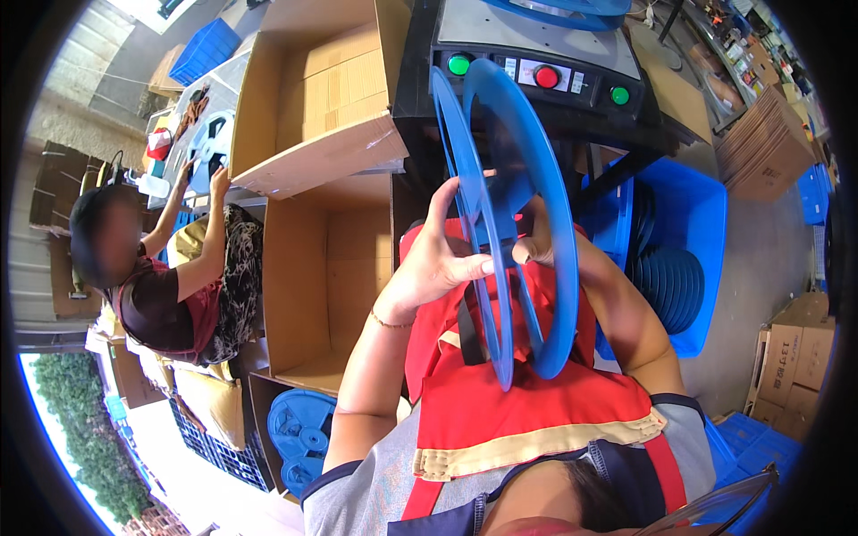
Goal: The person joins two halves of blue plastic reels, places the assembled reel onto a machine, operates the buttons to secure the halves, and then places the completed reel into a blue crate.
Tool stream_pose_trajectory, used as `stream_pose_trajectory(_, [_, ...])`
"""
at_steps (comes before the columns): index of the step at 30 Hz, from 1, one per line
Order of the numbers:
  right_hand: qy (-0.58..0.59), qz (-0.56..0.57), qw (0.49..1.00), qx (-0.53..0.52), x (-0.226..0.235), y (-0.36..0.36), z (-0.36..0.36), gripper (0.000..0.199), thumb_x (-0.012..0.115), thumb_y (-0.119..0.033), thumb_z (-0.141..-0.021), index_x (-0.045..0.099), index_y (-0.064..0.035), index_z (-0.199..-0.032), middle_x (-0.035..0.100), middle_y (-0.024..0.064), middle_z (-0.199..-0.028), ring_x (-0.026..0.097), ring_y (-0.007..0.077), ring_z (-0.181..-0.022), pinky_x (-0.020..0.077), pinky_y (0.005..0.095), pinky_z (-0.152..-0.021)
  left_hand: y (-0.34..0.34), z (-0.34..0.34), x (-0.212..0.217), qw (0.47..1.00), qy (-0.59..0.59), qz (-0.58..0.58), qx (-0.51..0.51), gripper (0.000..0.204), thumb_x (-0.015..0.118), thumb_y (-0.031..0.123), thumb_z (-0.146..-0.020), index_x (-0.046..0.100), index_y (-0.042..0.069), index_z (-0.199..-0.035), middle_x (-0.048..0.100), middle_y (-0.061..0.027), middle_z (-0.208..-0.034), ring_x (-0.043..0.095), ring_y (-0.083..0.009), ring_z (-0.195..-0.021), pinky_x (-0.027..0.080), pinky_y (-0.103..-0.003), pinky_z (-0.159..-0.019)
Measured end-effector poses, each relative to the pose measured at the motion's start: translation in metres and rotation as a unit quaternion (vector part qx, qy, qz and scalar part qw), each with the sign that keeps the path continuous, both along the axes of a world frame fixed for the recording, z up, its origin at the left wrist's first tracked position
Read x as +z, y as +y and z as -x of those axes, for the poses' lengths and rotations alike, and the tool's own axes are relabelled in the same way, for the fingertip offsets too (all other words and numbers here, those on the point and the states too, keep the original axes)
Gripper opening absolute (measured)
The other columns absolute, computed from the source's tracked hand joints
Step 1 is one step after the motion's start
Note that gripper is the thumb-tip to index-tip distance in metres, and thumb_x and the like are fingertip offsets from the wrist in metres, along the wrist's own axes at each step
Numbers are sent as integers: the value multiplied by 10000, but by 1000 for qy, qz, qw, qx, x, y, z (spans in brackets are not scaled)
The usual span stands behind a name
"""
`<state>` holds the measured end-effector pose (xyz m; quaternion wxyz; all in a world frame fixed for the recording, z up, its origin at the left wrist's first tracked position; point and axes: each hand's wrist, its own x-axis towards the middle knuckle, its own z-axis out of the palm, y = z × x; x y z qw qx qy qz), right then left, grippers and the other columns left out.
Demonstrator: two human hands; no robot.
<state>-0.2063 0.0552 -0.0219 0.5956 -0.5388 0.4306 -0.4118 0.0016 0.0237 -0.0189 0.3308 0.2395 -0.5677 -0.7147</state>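
Observation:
A blue plastic reel (556,205) with two round flanges and a hub between them is held upright in front of my red apron (536,406). My left hand (435,264) grips its left flange near the hub, with the thumb through an opening and the fingers partly hidden. On the other side, my right hand (536,237) reaches in by the hub; its thumb shows between the flanges and the rest is mostly covered by the right flange.
Ahead stands a machine (572,85) with green and red buttons and a blue reel (572,7) on top. Open cardboard boxes (326,183) are at left, beside a seated co-worker (165,286) holding a reel. Blue discs fill a blue bin (706,214) at right; more blue reels (301,433) lie lower left.

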Motion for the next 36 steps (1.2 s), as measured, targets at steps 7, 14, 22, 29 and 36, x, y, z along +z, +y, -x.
stream_pose_trajectory(7, [-6,-17,1000,19,-6,3,6,1251,866,-589,-498,265,-129,-1495,421,177,-1429,431,280,-1318,472,385,-985,3,4,7,997,33,-60,-22,1141,890,261,-670,127,42,-1489,327,-129,-1494,479,-247,-1275,527,-366,-938])
stream_pose_trajectory(14, [-21,39,999,9,-11,7,3,1147,869,-494,-587,271,-130,-1496,450,161,-1390,475,251,-1258,445,381,-1001,3,13,2,999,1,20,29,1191,924,313,-595,181,58,-1490,288,-243,-1492,451,-324,-1309,498,-424,-979])
stream_pose_trajectory(22, [-187,9,981,-56,-39,17,-15,1063,858,-356,-597,310,-144,-1484,437,166,-1395,480,281,-1245,427,399,-1019,18,37,35,786,-519,319,102,1279,759,712,-546,211,56,-1497,409,-366,-1376,670,-424,-946,572,-365,-703])
stream_pose_trajectory(29, [-201,27,969,-141,-18,39,60,1006,847,-236,-606,344,-156,-1473,426,170,-1400,485,308,-1234,411,415,-1036,8,17,-4,951,-219,156,152,930,800,244,-809,221,-11,-1490,605,-69,-799,538,-71,-617,441,-218,-550])
stream_pose_trajectory(36, [426,264,705,-502,30,68,151,1004,850,-131,-570,388,-180,-1460,380,202,-1432,470,356,-1236,399,457,-1047,-6,23,-37,941,-273,178,91,668,771,260,-840,461,-22,-1360,671,-157,-1125,613,-106,-627,511,-255,-623])
